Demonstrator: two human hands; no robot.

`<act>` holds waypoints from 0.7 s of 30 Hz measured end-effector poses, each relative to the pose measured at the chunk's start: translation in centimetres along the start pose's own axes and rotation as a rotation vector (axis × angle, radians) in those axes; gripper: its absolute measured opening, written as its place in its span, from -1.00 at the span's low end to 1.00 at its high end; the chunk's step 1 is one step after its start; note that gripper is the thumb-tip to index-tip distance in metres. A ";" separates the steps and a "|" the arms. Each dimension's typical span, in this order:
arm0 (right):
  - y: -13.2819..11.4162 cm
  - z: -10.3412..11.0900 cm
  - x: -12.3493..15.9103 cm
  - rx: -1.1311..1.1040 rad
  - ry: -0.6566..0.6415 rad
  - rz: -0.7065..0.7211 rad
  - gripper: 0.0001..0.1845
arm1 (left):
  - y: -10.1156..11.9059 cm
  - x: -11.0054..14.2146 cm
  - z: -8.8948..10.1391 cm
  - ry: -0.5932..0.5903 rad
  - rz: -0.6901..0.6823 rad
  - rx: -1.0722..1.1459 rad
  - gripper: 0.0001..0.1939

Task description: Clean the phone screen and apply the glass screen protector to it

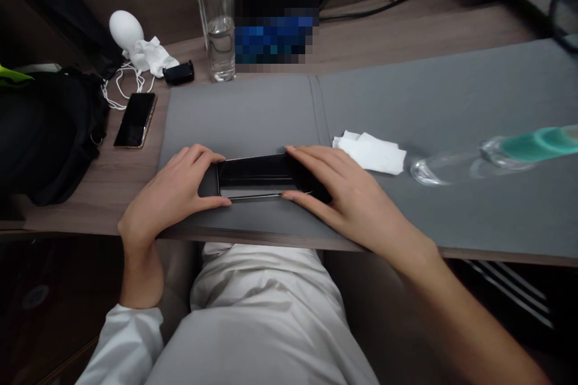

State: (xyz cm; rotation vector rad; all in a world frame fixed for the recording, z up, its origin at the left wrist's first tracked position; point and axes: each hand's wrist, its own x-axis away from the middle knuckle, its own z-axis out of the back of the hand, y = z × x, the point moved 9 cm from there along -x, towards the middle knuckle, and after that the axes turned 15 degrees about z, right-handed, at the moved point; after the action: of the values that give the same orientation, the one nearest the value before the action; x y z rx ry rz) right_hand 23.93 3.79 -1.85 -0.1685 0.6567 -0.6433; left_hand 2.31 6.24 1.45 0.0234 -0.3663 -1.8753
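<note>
A black phone (pixel 257 175) lies flat and sideways on the grey desk mat (pixel 253 114), close to the desk's front edge. My left hand (pixel 178 192) grips its left end, thumb on the near edge and fingers over the far edge. My right hand (pixel 343 195) covers its right end the same way, fingers laid across the top and thumb along the near side. A folded white cloth (pixel 372 153) rests on the mat just right of my right hand.
A clear bottle with a teal cap (pixel 492 153) lies on its side at the right. A second phone (pixel 135 119), white cable, crumpled tissue (pixel 151 55), white rounded object (pixel 125 29) and glass water bottle (pixel 219 18) sit at the back left. A black bag (pixel 45 126) fills the left.
</note>
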 end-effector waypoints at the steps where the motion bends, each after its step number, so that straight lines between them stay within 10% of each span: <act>1: 0.0 0.0 0.0 0.001 -0.001 -0.002 -0.29 | -0.1 0.0 0.0 -0.002 0.004 0.007 -0.39; 21: -0.1 0.1 -0.2 0.010 0.003 0.012 -0.29 | -0.7 0.0 -0.2 -0.025 0.049 0.087 -0.43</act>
State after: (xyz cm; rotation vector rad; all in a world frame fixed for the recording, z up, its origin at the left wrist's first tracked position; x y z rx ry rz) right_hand 23.82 3.79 -1.66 -0.1548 0.6569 -0.6355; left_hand 1.72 6.40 1.03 0.0495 -0.4618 -1.8119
